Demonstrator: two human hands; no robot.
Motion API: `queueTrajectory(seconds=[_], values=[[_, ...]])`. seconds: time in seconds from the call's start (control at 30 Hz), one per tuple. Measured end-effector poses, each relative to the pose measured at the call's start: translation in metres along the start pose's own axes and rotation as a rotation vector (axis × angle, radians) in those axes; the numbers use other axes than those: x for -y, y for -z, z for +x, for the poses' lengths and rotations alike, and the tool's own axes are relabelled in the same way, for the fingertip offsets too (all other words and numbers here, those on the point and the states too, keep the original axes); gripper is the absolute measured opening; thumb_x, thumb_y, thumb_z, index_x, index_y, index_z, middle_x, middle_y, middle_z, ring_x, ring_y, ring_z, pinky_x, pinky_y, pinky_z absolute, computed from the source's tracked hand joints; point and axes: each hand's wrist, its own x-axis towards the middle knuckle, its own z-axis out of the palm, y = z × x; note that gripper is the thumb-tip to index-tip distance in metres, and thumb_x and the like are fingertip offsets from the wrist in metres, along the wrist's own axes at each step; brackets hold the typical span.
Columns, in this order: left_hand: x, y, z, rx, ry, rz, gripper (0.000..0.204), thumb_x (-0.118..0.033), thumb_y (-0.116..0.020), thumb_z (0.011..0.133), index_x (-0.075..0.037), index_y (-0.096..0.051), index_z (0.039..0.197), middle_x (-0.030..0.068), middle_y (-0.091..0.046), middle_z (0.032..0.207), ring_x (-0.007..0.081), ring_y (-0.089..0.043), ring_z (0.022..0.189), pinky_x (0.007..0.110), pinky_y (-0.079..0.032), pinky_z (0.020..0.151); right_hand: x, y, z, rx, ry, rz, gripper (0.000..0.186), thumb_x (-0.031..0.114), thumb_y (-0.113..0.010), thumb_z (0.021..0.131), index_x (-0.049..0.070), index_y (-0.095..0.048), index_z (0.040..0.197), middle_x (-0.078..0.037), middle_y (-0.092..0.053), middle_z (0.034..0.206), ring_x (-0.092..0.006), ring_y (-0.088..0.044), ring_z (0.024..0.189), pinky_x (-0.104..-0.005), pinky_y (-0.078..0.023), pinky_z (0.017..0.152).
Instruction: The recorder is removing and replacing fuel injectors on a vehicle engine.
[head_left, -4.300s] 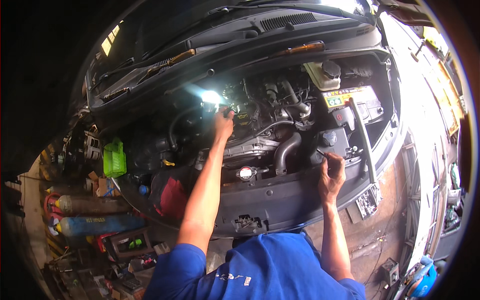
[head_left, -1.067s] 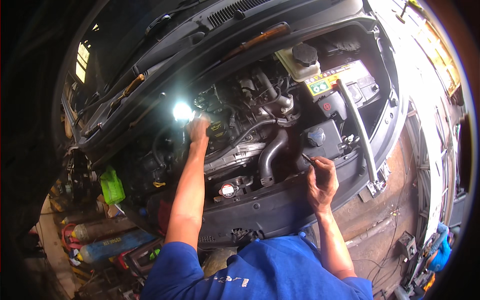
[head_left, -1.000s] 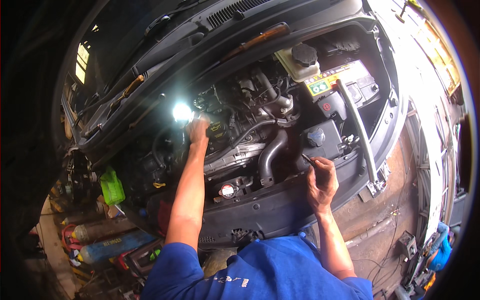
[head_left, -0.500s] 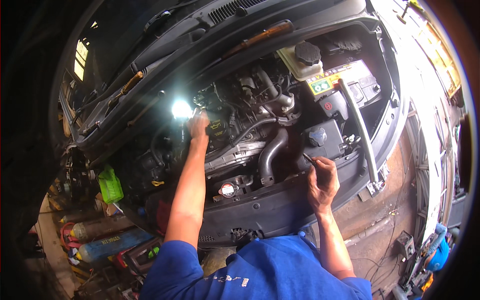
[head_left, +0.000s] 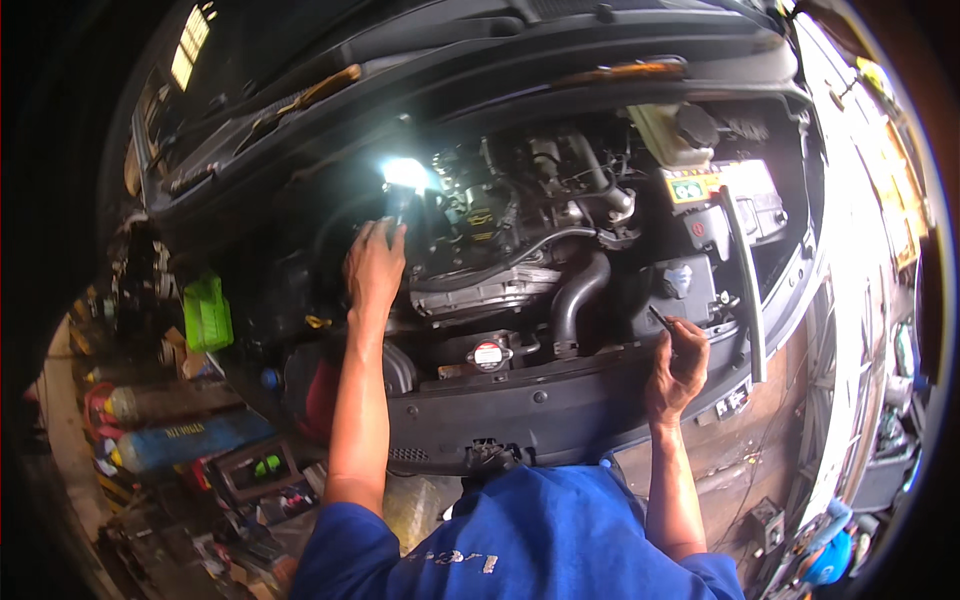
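Note:
A bright work light point(head_left: 405, 175) shines at the left part of an open car engine bay. My left hand point(head_left: 375, 268) has its fingers closed around the lower end of the light's dark handle, beside the engine point(head_left: 480, 230). Over the front edge of the bay, my right hand point(head_left: 684, 365) pinches a short, thin dark rod point(head_left: 660, 318), its exact kind unclear. That hand is near a black reservoir point(head_left: 675, 295) with a cap. A curved black hose point(head_left: 578, 305) and a radiator cap point(head_left: 488, 355) lie between my hands.
A grey prop rod point(head_left: 743, 290) slants up beside the battery point(head_left: 750, 195) on the right. The black front panel point(head_left: 520, 412) borders the bay. Left on the floor are a blue gas cylinder point(head_left: 190, 440) and clutter; a green plastic container point(head_left: 207, 313) stands nearby.
My left hand has moved from the engine at the light's right side down to its handle. The right hand keeps its pinch on the rod. The whole view has shifted.

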Motion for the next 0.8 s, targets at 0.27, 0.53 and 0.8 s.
queueTrajectory(seconds=[0.27, 0.53, 0.8], values=[[0.049, -0.022, 0.001, 0.139, 0.069, 0.144, 0.058, -0.043, -0.071, 0.098, -0.001, -0.062, 0.138, 0.0213, -0.067, 0.129, 0.0427, -0.066, 0.119, 0.053, -0.054, 0.097, 0.068, -0.111, 0.05, 0.356, 0.191, -0.033, 0.02, -0.005, -0.074, 0.093, -0.001, -0.069, 0.113, -0.013, -0.073, 0.109, -0.0167, -0.071, 0.09, -0.0294, -0.057, 0.081], [0.056, -0.027, 0.004, -0.077, 0.149, -0.337, 0.056, -0.035, -0.075, 0.091, 0.0, -0.068, 0.133, 0.0222, -0.073, 0.12, 0.042, -0.069, 0.113, 0.046, -0.054, 0.099, 0.08, -0.277, 0.117, 0.69, 0.315, -0.285, 0.022, 0.005, -0.073, 0.089, 0.001, -0.065, 0.109, -0.019, -0.072, 0.101, -0.0384, -0.073, 0.094, -0.0444, -0.057, 0.082], [0.061, -0.025, 0.012, -0.095, 0.168, -0.481, 0.043, -0.037, -0.075, 0.091, -0.007, -0.072, 0.122, 0.0179, -0.077, 0.103, 0.0406, -0.072, 0.1, 0.046, -0.057, 0.086, -0.02, -0.392, 0.163, 0.902, 0.34, -0.523, 0.049, 0.012, -0.077, 0.084, -0.002, -0.059, 0.128, -0.032, -0.065, 0.121, -0.0505, -0.064, 0.115, -0.052, -0.053, 0.098]])
